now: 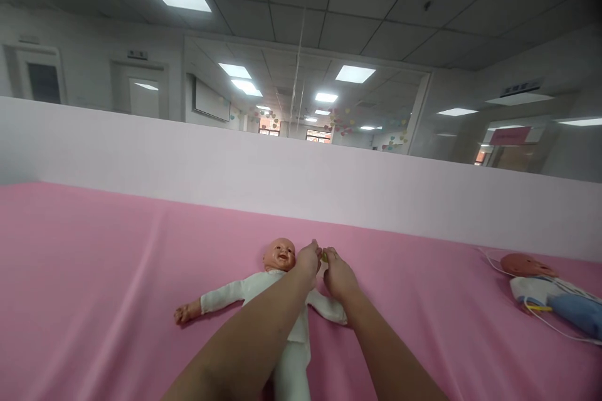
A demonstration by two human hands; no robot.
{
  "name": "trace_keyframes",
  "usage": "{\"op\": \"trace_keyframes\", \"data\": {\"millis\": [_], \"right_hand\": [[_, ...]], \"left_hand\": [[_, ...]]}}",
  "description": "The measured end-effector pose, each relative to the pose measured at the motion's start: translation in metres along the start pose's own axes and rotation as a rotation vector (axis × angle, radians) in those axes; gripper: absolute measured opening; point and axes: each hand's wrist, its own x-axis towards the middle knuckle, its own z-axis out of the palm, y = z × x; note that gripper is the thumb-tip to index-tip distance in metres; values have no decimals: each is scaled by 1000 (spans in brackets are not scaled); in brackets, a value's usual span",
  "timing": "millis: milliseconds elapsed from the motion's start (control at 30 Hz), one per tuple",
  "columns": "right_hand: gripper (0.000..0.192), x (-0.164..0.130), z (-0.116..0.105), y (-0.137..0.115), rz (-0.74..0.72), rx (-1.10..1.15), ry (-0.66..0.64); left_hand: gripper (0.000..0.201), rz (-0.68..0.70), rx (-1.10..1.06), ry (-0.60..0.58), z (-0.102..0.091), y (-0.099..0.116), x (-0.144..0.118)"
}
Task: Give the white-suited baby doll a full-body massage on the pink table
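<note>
A baby doll (281, 255) in a white suit lies on its back on the pink sheet (94, 276), arms spread. My left hand (308, 259) and my right hand (337, 276) meet just right of the doll's head, fingertips together. Between the fingertips shows a tiny yellow-green thing (324, 257); both hands seem to pinch it, but it is too small to name. My left forearm crosses over the doll's chest.
A second doll (540, 282) in white and blue lies at the far right with a thin white cord (555, 322) and a yellow piece beside it. A low white wall (282, 175) runs along the back of the pink surface, with glass partitions above.
</note>
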Motion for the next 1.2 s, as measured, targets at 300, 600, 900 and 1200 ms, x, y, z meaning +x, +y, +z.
{"op": "trace_keyframes", "data": {"millis": [300,600,900,1200], "right_hand": [[56,-27,-46,-50,-102,95,22],[81,-158,-36,-157,-585,290,-316],[96,-130,-41,-158,-599,92,-396],[105,-148,-41,-148,-561,176,-429]], "left_hand": [[56,-20,-147,-49,-49,38,-102],[68,-43,-387,-67,-87,41,-158],[57,-59,-524,-87,-96,28,-155],[79,110,-260,-97,-112,55,-164]]}}
